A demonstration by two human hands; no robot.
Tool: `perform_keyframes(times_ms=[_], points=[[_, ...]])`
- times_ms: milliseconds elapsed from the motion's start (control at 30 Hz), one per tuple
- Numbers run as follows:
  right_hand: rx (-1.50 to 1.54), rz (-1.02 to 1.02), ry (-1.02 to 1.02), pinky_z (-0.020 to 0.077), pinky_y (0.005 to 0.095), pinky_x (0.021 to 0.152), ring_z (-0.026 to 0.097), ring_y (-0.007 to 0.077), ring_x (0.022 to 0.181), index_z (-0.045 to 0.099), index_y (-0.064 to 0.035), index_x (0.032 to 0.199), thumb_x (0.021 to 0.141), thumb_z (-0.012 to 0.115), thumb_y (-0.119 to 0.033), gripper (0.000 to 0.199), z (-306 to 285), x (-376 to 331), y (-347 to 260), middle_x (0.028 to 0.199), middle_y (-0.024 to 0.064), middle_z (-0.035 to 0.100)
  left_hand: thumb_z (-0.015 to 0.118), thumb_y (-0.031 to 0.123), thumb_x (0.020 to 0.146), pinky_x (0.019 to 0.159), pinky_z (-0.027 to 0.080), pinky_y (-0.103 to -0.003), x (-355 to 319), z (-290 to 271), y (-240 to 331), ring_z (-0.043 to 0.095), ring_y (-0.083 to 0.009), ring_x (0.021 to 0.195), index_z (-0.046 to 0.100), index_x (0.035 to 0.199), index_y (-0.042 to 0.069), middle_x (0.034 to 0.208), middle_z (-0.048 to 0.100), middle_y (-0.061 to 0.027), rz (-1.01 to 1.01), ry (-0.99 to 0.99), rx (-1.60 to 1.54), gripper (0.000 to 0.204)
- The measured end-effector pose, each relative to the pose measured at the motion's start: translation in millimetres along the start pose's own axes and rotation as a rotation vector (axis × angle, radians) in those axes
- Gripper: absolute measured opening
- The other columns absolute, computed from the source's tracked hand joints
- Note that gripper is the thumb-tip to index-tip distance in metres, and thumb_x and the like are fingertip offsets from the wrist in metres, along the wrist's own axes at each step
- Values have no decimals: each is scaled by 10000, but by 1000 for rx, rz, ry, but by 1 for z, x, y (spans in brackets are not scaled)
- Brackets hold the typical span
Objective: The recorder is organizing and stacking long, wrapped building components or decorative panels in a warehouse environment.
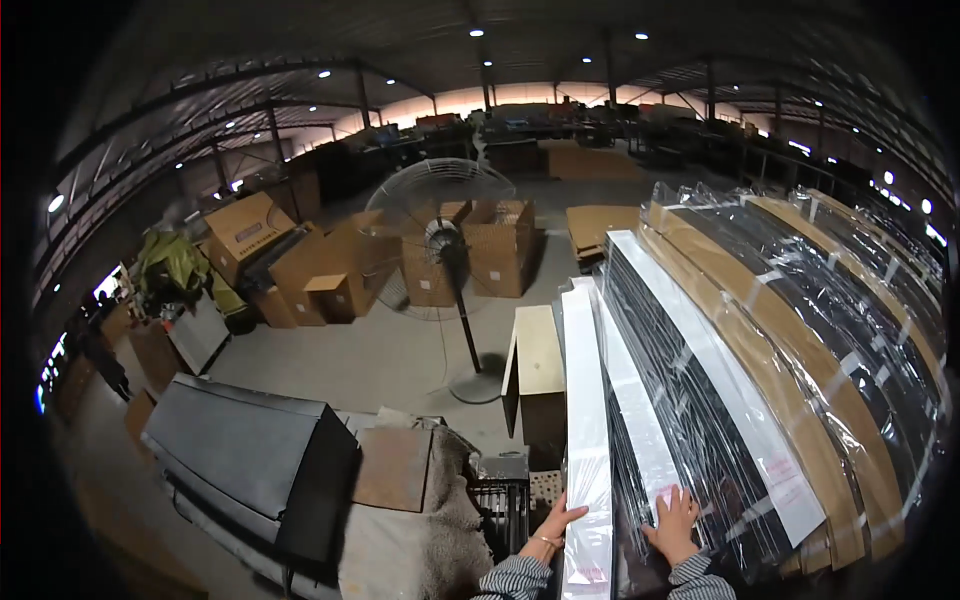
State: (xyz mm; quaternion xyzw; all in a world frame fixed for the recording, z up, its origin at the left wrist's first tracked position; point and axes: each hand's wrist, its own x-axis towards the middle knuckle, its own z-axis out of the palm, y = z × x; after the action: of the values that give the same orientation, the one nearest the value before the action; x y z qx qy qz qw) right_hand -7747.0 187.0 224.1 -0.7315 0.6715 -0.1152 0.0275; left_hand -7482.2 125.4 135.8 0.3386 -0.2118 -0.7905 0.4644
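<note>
White, plastic-wrapped long panel (586, 430) lies at the near left edge of a leaning stack of wrapped dark and brown panels (780, 330), running from near to far. Left hand (556, 523) grips its left edge, fingers curled round it, thumb on top. Right hand (673, 522) rests flat on the adjoining wrapped panel (640, 420), fingers spread, holding nothing. Both sleeves are striped. Left of the stack: a small beige cabinet (537, 365), a pedestal fan (445, 250) beyond it, cardboard boxes (330, 265) farther left, a black case (245, 455) near left.
</note>
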Motion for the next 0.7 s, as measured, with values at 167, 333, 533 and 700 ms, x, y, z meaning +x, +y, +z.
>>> perform_keyframes(times_ms=[167,333,533,700], points=[[54,140,-54,251,666,988,143,513,1416,556,-146,1322,719,731,-249,635,28,-17,-12,1571,298,128,844,31,724,1010,442,-341,-14,-10,-15,532,-227,1228,268,1536,62,1370,537,-116,217,120,174,996],[19,140,-84,273,606,975,245,487,1353,505,-81,1354,654,782,-289,781,-20,-154,-8,1499,341,216,806,-10,738,1017,442,-361,-42,7,-54,504,-233,1267,264,1534,80,1405,507,-97,237,179,76,967],[153,383,-98,267,551,1011,347,467,1214,262,-9,1487,581,837,-314,1116,-31,-198,19,1337,306,342,798,-15,743,1069,396,-360,-101,85,-123,449,-243,1313,214,1540,69,1443,448,-110,171,223,2,992],[163,183,-158,299,534,1001,373,445,1193,306,12,1461,584,848,-352,1093,-52,-254,71,1290,270,383,823,23,739,1055,410,-363,-144,105,-193,454,-249,1302,128,1556,94,1461,416,-119,165,291,-19,1075]])
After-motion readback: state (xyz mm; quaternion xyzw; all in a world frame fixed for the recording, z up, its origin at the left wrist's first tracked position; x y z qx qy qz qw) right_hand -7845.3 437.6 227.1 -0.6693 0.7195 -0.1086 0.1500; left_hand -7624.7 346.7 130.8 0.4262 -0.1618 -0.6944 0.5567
